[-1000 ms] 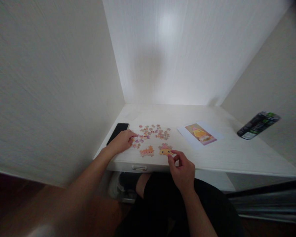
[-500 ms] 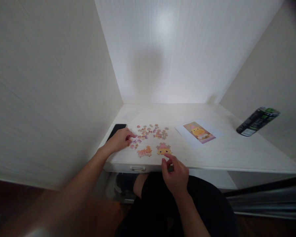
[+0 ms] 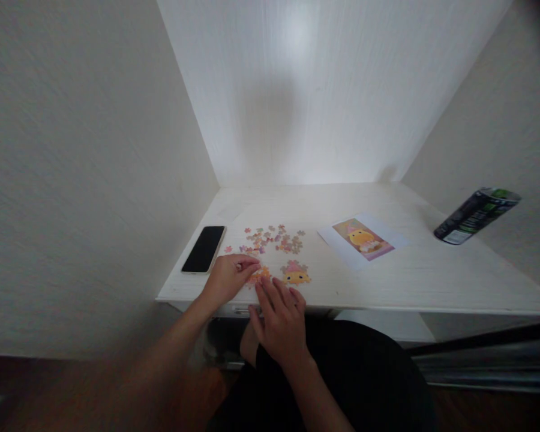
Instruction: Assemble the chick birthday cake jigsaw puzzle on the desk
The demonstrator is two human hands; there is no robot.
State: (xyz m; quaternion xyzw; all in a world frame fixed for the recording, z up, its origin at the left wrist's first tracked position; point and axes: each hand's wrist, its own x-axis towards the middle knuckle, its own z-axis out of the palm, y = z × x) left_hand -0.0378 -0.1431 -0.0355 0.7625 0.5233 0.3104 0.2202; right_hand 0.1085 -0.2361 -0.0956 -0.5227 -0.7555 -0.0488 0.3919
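On the desk [image 3: 414, 282] we count one phone [image 3: 204, 249], one picture sheet [image 3: 362, 238], one can [image 3: 476, 215], and two joined clusters of puzzle pieces: a yellow cluster [image 3: 296, 274] and an orange cluster [image 3: 260, 275]. Behind them lies a scatter of loose pieces [image 3: 274, 239]; they are too small and blurred for us to count.

The orange cluster is partly hidden by both hands, so we cannot make out its full outline. The desk's right end runs out of view, and the can near the right edge looks tilted, though the lens may cause that.

Our left hand [image 3: 228, 277] rests near the front edge, just right of the phone, with its fingers curled and the fingertips [image 3: 252, 262] pinched together at the orange cluster; whether a piece sits between them we cannot tell. Our right hand [image 3: 281, 318] is at the front edge, its grip open, the fingers stretched flat, with tips touching or just short of the orange cluster and just beside the yellow one. The picture sheet lies well apart, right of the loose pieces.
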